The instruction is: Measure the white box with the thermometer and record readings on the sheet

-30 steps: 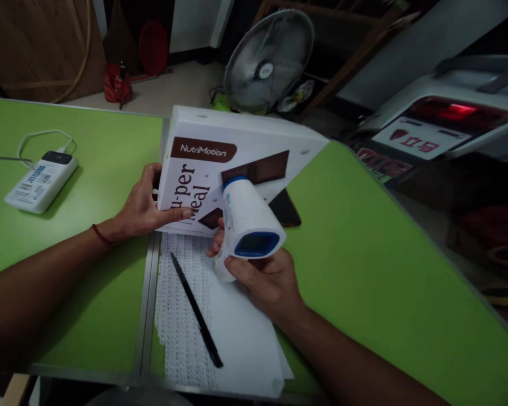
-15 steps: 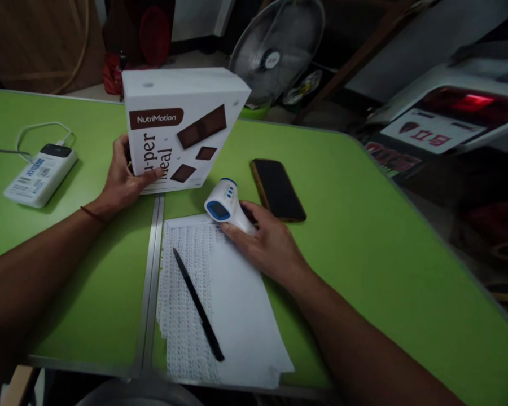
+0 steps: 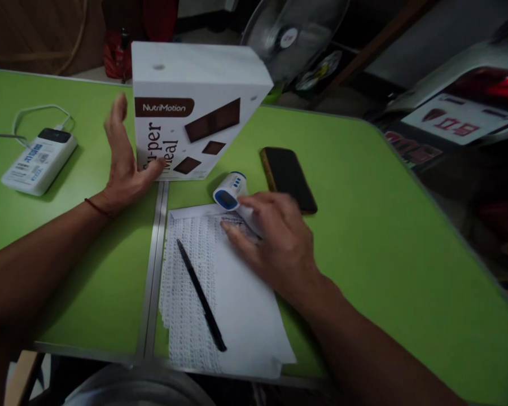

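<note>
A white NutriMotion box (image 3: 165,138) stands upright on the green table, its printed face turned toward me. At its left side my left hand (image 3: 125,160) is open, fingers stretched upward and thumb against the lower front corner. A white and blue infrared thermometer (image 3: 232,189) lies at the top edge of the paper, its small screen facing me. Over its handle is my right hand (image 3: 279,237), slightly blurred, with thumb and fingers apart; the handle is partly hidden. Below them, a black pen (image 3: 201,299) lies across the sheets of handwritten paper (image 3: 245,316).
A phone (image 3: 288,179) with a dark screen lies right of the thermometer. On the left is a white power bank (image 3: 40,160) with a cable. A metal seam (image 3: 154,270) crosses the table (image 3: 385,270). Behind stand a fan (image 3: 294,42) and a vehicle's rear (image 3: 469,113).
My left hand's fingers have come off the box and straightened. My right hand has loosened from the thermometer, which now rests lower. The view has shifted slightly.
</note>
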Demonstrator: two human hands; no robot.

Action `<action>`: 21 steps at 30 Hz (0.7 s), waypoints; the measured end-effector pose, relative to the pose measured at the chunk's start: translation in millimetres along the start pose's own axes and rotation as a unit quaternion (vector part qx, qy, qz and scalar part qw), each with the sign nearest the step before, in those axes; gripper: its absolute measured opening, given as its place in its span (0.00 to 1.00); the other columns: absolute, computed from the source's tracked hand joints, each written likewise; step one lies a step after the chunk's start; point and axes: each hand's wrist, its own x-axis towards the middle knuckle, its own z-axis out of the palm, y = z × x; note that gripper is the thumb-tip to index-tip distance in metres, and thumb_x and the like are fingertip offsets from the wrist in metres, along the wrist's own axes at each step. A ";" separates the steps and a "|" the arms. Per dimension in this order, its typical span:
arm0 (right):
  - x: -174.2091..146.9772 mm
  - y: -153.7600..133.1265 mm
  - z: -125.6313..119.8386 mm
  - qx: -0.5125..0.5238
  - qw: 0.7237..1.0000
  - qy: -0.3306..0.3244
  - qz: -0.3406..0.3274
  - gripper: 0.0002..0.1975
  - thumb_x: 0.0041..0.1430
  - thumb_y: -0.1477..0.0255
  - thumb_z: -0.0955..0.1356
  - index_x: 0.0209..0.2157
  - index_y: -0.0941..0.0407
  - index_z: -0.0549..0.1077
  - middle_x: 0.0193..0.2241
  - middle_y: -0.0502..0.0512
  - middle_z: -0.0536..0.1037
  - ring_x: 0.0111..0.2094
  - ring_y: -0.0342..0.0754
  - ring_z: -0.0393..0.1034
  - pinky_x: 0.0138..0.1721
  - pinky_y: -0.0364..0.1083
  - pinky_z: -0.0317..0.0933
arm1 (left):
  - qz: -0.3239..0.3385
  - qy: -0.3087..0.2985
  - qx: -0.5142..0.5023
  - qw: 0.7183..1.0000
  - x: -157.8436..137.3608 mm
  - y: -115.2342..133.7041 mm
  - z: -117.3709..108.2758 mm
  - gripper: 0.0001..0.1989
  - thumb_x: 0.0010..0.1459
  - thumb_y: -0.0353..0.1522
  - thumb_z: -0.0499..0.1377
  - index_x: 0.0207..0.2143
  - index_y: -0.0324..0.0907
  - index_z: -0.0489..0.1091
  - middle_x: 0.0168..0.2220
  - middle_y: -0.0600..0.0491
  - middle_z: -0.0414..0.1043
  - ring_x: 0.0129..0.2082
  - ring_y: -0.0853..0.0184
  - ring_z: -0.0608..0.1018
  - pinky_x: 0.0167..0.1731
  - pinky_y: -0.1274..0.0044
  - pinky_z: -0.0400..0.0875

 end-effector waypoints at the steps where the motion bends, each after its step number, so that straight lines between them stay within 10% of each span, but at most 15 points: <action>1: -4.1 -9.3 -1.1 0.046 0.998 -0.020 -0.029 0.14 0.67 0.60 0.67 0.45 0.55 0.75 0.37 0.62 0.79 0.37 0.56 0.74 0.34 0.54 0.70 | 0.044 0.046 0.059 0.996 -0.1 7.1 -1.1 0.45 0.56 0.59 0.61 0.66 0.54 0.43 0.71 0.48 0.43 0.74 0.48 0.45 0.73 0.52 0.38; 6: -25.1 -39.7 0.9 0.113 0.980 -0.128 -0.102 0.15 0.66 0.60 0.68 0.45 0.57 0.74 0.30 0.58 0.80 0.28 0.51 0.74 0.26 0.49 0.68 | 0.224 0.076 0.208 0.949 -5.9 36.9 2.3 0.28 0.63 0.45 0.59 0.62 0.53 0.52 0.63 0.46 0.55 0.64 0.51 0.62 0.67 0.52 0.53; 9: -24.8 -39.4 2.1 0.124 0.975 -0.165 -0.083 0.13 0.66 0.71 0.65 0.50 0.56 0.75 0.31 0.57 0.81 0.28 0.50 0.73 0.27 0.49 0.68 | 0.293 -0.023 0.202 0.934 -10.4 43.7 8.8 0.17 0.65 0.34 0.55 0.55 0.49 0.61 0.51 0.48 0.67 0.51 0.59 0.74 0.51 0.62 0.71; 14: -10.8 -23.8 2.0 0.260 0.955 -0.143 -0.006 0.14 0.61 0.76 0.64 0.43 0.51 0.79 0.28 0.51 0.78 0.25 0.46 0.70 0.29 0.48 0.69 | 0.149 -0.325 0.147 0.922 -13.9 35.8 17.3 0.12 0.66 0.39 0.53 0.45 0.42 0.68 0.45 0.46 0.74 0.43 0.61 0.77 0.42 0.70 0.74; 21: -4.4 -17.8 9.1 0.465 0.868 -0.035 0.173 0.14 0.56 0.66 0.72 0.46 0.47 0.72 0.30 0.50 0.74 0.31 0.49 0.71 0.32 0.50 0.69 | 0.123 -0.382 0.119 0.908 -15.7 30.6 22.3 0.14 0.62 0.42 0.59 0.42 0.41 0.69 0.44 0.44 0.72 0.46 0.56 0.74 0.52 0.63 0.71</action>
